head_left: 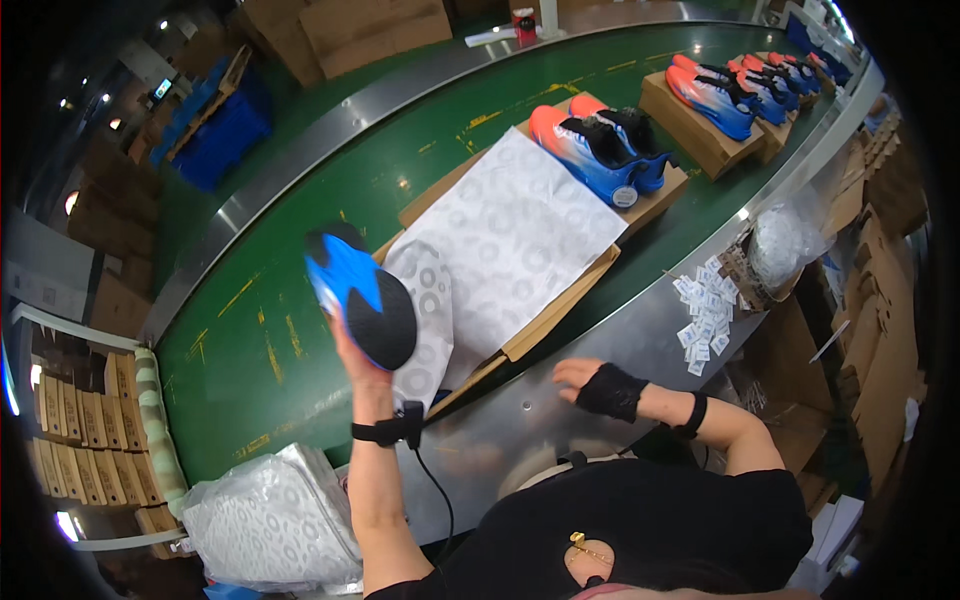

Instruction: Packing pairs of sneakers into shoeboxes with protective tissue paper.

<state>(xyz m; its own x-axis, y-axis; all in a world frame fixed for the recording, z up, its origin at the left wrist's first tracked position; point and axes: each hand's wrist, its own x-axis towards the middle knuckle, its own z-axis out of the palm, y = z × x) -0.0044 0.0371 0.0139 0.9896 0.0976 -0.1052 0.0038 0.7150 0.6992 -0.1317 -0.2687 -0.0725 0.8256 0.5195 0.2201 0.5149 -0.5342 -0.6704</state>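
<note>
My left hand [352,352] grips a sneaker [372,300] held up over the green belt, its blue and black sole showing. Beside it lies an open cardboard shoebox [560,318], spread with white patterned tissue paper [520,235]. Part of that paper hangs behind the sneaker. At the box's far right sits a pair of orange, white and blue sneakers [590,155] with black collars. My right hand [600,388], in a black fingerless glove, is open over the steel edge with its fingers extended and nothing in them.
Small white sachets [706,312] lie heaped on the steel ledge [520,420], near a clear plastic bag [785,240]. More sneakers [712,98] rest on boxes down the belt. A wrapped paper stack [270,520] is at lower left; several shoeboxes [100,425] fill the left side.
</note>
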